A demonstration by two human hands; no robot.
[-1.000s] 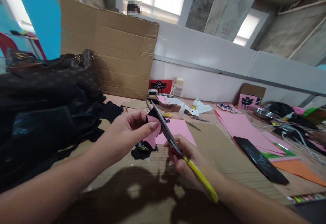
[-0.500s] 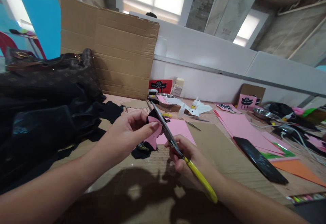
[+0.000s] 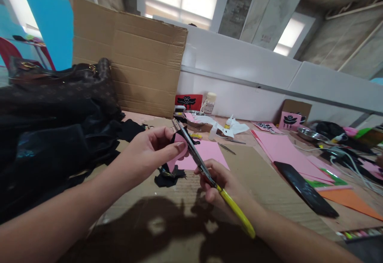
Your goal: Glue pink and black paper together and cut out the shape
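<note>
My left hand (image 3: 161, 147) pinches a small piece of pink paper (image 3: 178, 140) with black material along its edge. My right hand (image 3: 220, 181) grips yellow-handled scissors (image 3: 197, 160), their blades slanting up to the left. The blades lie against the right side of the held piece; whether they are biting into it I cannot tell. Below the left fingers, black scraps (image 3: 167, 178) rest on the cardboard mat (image 3: 251, 175). Behind both hands a pink sheet (image 3: 211, 154) lies flat, partly covered by them.
A brown handbag (image 3: 60, 79) and black fabric (image 3: 56, 139) fill the left. An upright cardboard sheet (image 3: 134, 59) stands behind. Tweezers (image 3: 226, 148), a metal bowl (image 3: 194, 113) and a glue bottle (image 3: 229, 122) sit further back. To the right are pink sheets (image 3: 287, 151) and a black phone (image 3: 303, 187).
The pink and black piece has turned slightly in my left fingers, and less of its lower black edge shows. The scissors and my right hand have hardly moved.
</note>
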